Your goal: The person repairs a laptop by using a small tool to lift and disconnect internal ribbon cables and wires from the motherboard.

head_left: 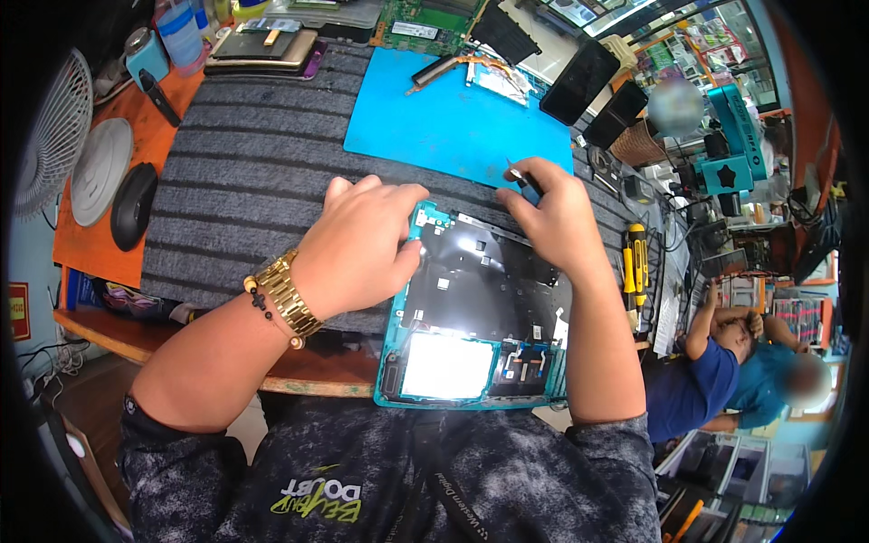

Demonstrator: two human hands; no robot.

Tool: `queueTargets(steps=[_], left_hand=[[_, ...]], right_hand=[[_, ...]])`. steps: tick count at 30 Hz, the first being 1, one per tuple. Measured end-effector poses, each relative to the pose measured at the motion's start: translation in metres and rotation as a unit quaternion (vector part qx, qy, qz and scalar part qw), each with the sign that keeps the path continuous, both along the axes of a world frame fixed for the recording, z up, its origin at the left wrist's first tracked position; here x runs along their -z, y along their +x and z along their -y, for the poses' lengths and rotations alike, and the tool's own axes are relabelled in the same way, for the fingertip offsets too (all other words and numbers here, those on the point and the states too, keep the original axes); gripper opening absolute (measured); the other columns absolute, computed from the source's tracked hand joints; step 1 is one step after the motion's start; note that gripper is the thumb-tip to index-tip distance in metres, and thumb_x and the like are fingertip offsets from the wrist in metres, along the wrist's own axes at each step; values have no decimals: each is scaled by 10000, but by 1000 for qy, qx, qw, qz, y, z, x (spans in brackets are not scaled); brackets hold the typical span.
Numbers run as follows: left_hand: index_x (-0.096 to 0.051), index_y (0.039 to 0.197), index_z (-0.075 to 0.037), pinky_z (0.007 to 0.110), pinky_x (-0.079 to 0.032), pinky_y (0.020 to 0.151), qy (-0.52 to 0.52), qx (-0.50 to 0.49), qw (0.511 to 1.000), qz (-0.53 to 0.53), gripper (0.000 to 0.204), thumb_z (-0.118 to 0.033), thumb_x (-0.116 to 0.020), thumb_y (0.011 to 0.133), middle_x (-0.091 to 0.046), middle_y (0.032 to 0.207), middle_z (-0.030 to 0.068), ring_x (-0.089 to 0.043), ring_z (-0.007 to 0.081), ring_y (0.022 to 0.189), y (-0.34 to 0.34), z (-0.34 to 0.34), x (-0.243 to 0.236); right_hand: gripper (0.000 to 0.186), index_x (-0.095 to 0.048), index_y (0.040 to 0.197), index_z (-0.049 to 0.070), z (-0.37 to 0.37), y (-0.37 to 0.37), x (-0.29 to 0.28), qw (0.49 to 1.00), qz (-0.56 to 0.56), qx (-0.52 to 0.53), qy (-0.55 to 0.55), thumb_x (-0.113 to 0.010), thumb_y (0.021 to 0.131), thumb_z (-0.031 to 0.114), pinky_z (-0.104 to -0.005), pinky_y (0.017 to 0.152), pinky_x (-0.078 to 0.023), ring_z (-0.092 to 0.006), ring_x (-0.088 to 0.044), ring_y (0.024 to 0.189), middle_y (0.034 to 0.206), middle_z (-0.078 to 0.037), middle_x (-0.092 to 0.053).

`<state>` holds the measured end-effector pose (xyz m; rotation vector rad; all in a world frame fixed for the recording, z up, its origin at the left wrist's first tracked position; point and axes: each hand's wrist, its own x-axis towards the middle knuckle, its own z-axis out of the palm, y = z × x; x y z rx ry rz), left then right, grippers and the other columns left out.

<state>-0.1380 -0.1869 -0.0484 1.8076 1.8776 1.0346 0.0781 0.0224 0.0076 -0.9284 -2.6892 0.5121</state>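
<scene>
A teal laptop case part (391, 348) with a black inner side lies across the table's front edge, close to my body. My left hand (362, 240) grips its far left corner, the fingers beyond the edge and the thumb at the side. Past its far right side, my right hand (557, 208) pinches a small dark piece (530, 191) with a silvery end, too small to name surely. Bright glare covers a white rectangular area (448, 366) at the case's near left. Short ribbon cables (525, 362) sit to the right of it. My right forearm hides part of the case's right edge.
A blue mat (398, 118) on the grey striped cloth (235, 181) bears a copper heat pipe (489, 61). Two dark phones (579, 81) stand beyond it. Yellow-black screwdrivers (636, 262) lie right; a black mouse (134, 206) and a fan (54, 136) are left. People (697, 362) sit farther right.
</scene>
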Motion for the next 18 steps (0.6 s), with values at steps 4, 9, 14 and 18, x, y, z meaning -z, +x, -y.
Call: queueTargets(steps=[4, 9, 14, 18], left_hand=[[-739, 1489, -11, 487, -435, 1005, 3, 5, 1000, -1, 532, -153, -838, 986, -762, 988, 49, -697, 297, 1048, -2, -1, 0], [-748, 1479, -33, 488, -436, 987, 5, -5, 1000, 0, 516, -133, -841, 982, -748, 967, 39, -701, 292, 1039, -3, 0, 7], [-737, 1505, -55, 493, -445, 972, 28, -6, 999, -29, 556, -124, -849, 965, -679, 914, 43, -679, 298, 988, -11, 2, 16], [-701, 1528, 3, 482, -438, 1016, -17, -2, 999, -42, 605, -35, -814, 935, -663, 912, 61, -654, 307, 989, -10, -6, 20]], right_hand=[[263, -841, 1178, -37, 6, -19, 5, 998, 16, -38, 42, -906, 1015, 158, -504, 849, -628, -472, -803, 949, 1099, -271, -843], [332, -877, 1135, 5, 18, -43, -8, 985, 157, 72, -28, -870, 1039, 323, -572, 974, -670, -508, -832, 1090, 1123, -280, -864], [289, -915, 1106, 17, 25, -64, 12, 971, 148, 160, -97, -850, 993, 275, -588, 939, -715, -482, -884, 1070, 1143, -282, -887], [169, -896, 1019, 3, 23, -72, 36, 990, 83, 110, 10, -836, 926, 131, -549, 880, -733, -451, -897, 1028, 1108, -292, -873]])
